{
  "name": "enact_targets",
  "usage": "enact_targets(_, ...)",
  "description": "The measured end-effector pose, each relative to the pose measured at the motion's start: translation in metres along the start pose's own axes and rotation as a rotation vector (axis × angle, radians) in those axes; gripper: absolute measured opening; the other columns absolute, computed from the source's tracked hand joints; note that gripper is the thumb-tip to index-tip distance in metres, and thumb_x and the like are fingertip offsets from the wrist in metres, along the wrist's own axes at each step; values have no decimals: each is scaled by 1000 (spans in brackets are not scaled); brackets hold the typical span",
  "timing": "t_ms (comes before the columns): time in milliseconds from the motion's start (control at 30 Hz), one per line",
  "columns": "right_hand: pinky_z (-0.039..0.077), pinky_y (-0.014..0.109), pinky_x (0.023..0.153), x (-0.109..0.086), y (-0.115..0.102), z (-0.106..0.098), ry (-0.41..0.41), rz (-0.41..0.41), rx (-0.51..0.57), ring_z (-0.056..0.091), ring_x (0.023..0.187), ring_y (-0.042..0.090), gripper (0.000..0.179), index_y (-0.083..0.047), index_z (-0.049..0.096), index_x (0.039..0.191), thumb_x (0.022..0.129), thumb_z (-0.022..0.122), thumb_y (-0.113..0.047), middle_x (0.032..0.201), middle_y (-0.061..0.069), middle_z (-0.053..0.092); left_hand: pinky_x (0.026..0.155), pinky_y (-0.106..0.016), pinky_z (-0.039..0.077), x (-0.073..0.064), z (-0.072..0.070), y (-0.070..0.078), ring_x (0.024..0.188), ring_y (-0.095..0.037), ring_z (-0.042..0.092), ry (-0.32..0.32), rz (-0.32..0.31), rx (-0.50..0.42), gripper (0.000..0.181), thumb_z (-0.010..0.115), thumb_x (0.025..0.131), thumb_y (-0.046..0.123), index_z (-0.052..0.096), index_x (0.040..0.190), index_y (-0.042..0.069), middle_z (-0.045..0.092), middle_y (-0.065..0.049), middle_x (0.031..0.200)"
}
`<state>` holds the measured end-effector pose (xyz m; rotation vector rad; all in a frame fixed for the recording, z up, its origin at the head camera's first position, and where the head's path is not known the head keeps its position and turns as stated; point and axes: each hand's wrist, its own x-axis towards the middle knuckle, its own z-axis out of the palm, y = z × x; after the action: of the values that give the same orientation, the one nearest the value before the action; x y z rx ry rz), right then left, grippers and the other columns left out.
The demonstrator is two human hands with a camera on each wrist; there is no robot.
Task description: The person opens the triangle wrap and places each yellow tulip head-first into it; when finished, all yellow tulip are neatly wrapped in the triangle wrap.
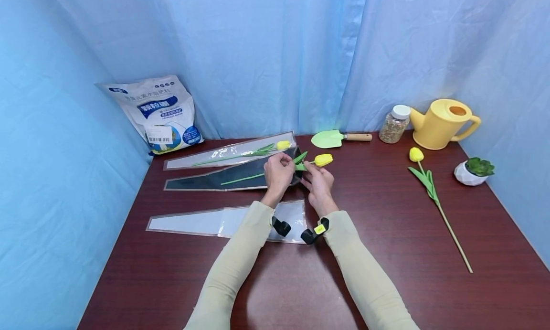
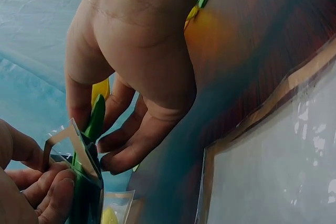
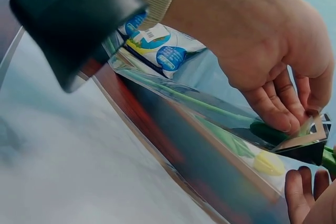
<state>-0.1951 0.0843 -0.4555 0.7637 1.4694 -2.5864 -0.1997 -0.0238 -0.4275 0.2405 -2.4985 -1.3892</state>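
Observation:
My left hand point(image 1: 278, 173) pinches the clear front film at the mouth of a dark flower sleeve point(image 1: 195, 183); the pinched film edge point(image 3: 314, 134) shows in the right wrist view. A yellow tulip point(image 1: 323, 160) has its green stem under that film, while its bloom and leaf tips stick out past the mouth. Around the leaves, just below the bloom, curl the fingers of my right hand point(image 1: 320, 182). Behind lies a white sleeve point(image 1: 182, 163) with another yellow tulip point(image 1: 282, 145) in it. A second white sleeve point(image 1: 185, 224) lies nearer, partly under my left forearm.
At the back left stands a fertilizer bag point(image 1: 161, 115). A green trowel point(image 1: 328, 139) lies along the back edge. To the right are a jar point(image 1: 393, 127), a yellow watering can point(image 1: 438, 124), a potted succulent point(image 1: 472, 171) and a loose tulip point(image 1: 431, 189).

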Motion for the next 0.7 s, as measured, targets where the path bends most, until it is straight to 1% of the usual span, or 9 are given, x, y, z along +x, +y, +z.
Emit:
enact_targets(133, 56, 21, 69, 0, 2, 1, -6, -6, -4, 69, 82, 6, 8, -15, 63, 99, 95, 68, -20, 81, -10, 72, 61, -30, 49, 0, 1, 1, 66, -21, 66, -2, -1, -7, 9, 66, 86, 12, 74, 82, 11, 73, -5, 74)
enact_targets(333, 52, 18, 59, 0, 5, 4, -21, -4, 35, 65, 67, 3, 8, -14, 63, 93, 93, 70, -18, 72, -10, 69, 60, -29, 49, 0, 1, 1, 66, -20, 65, -14, 5, -14, 9, 66, 87, 13, 74, 83, 11, 73, -6, 75)
enact_targets(567, 51, 19, 56, 0, 8, 7, -31, -33, 71, 62, 64, 4, 7, -12, 62, 91, 94, 69, -14, 72, -8, 66, 61, -28, 49, -2, 0, 0, 66, -21, 65, -32, 15, -29, 9, 66, 89, 13, 75, 86, 10, 73, -8, 75)
enact_targets(700, 47, 18, 53, 1, 9, 8, -27, -42, 85, 58, 61, 3, 11, -14, 60, 88, 94, 68, -12, 68, -9, 63, 61, -28, 48, -2, 0, -1, 67, -21, 66, -34, 23, -35, 11, 70, 90, 19, 75, 87, 10, 73, -8, 75)
